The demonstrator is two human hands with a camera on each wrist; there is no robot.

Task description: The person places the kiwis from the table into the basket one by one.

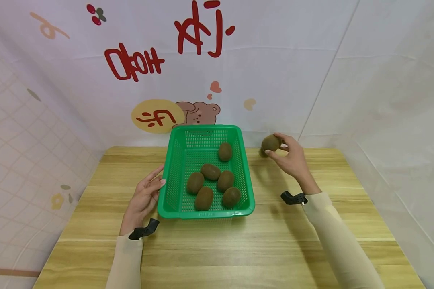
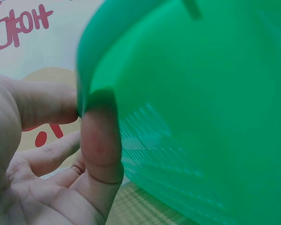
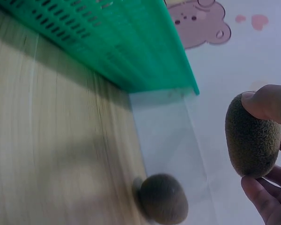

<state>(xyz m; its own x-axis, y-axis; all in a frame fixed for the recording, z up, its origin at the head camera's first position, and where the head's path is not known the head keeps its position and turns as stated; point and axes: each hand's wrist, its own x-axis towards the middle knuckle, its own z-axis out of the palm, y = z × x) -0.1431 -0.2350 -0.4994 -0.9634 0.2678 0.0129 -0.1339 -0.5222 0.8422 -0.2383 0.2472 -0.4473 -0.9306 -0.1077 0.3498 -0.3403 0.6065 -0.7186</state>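
A green plastic basket [image 1: 207, 214] with perforated walls holds several brown kiwis [image 1: 210, 171] in the head view. At its left side, my left hand [image 1: 144, 196] grips the rim; the left wrist view shows a fingertip [image 2: 100, 140] tucked beneath the rim edge. To the right of the basket, my right hand [image 1: 291, 158] holds one kiwi [image 1: 271, 143] between thumb and fingers, raised above the table. Another kiwi [image 3: 164, 199] lies on the table below it, near the back edge, mostly hidden in the head view.
The wood-grain table [image 1: 217, 253] meets a white printed cloth [image 1: 275, 72] hanging behind it. Similar pale cloth hangs at both sides. Black wrist mounts [image 1: 293, 198] sit on both sleeves.
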